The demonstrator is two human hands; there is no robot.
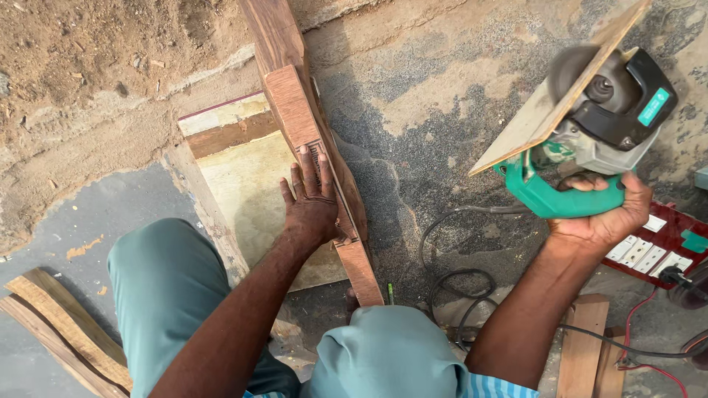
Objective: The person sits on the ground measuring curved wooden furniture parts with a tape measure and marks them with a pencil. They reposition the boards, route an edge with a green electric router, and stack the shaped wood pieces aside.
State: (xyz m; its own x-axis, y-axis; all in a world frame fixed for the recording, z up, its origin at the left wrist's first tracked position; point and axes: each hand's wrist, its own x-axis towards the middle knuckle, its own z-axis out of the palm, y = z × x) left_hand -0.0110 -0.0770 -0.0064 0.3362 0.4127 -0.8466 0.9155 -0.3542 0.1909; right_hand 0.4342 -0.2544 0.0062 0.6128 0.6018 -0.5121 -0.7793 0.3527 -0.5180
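Cutting not begun: left hand [313,206] flat on long reddish-brown wooden plank [310,140], right hand [605,214] gripping green-and-black circular saw [590,140] raised clear.

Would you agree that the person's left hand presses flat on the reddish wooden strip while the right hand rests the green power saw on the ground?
Not quite: in the head view the right hand holds the green power saw raised in the air, not on the ground. The left hand does press flat on the reddish wooden strip.

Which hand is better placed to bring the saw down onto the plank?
Right. The right hand already grips the green circular saw, lifted clear to the side. The left hand lies flat on the reddish wooden plank, pinning it, so it looks better kept there.
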